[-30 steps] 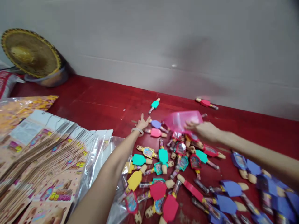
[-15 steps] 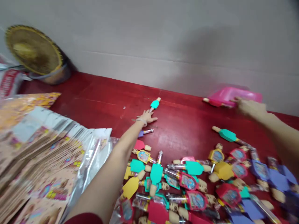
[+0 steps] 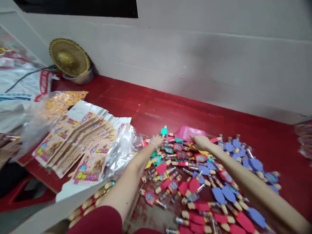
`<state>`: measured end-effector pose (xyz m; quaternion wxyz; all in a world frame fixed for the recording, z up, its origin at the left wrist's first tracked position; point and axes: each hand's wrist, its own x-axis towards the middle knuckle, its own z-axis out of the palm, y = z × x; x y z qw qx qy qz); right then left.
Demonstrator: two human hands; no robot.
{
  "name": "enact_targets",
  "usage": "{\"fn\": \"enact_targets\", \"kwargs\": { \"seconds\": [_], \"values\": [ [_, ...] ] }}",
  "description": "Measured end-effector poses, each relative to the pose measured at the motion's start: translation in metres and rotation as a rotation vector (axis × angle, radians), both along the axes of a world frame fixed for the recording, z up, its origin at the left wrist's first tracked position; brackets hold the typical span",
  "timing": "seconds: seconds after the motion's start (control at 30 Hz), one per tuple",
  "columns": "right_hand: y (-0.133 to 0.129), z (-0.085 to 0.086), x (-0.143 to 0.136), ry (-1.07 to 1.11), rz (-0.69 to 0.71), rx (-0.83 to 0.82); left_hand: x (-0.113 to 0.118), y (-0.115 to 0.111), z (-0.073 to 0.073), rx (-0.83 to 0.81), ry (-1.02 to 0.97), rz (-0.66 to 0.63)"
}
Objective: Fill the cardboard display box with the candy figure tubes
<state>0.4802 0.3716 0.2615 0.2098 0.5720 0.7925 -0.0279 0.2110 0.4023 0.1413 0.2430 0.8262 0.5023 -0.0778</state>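
left hand [image 3: 157, 141]: open, on toys [image 3: 185, 175] | right hand [image 3: 201, 142]: gripping pink scoop [image 3: 187, 132]

A grey wall [image 3: 207, 58] is running behind a red table [image 3: 151, 104]. A dark opening [image 3: 78, 7] is showing at the top left. A woven straw hat [image 3: 69, 58] is leaning against the wall.
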Motion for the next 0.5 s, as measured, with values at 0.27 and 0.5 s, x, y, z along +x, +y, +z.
{"fn": "enact_targets", "kwargs": {
  "seconds": [0.27, 0.5],
  "values": [
    [-0.151, 0.004, -0.025, 0.125, 0.071, -0.002, 0.036, -0.201, 0.015, -0.093, -0.197, 0.029],
    [-0.201, 0.016, 0.044, 0.669, -0.111, 0.666, -0.082, -0.417, -0.028, -0.089, -0.515, 0.522]
  ]
}}
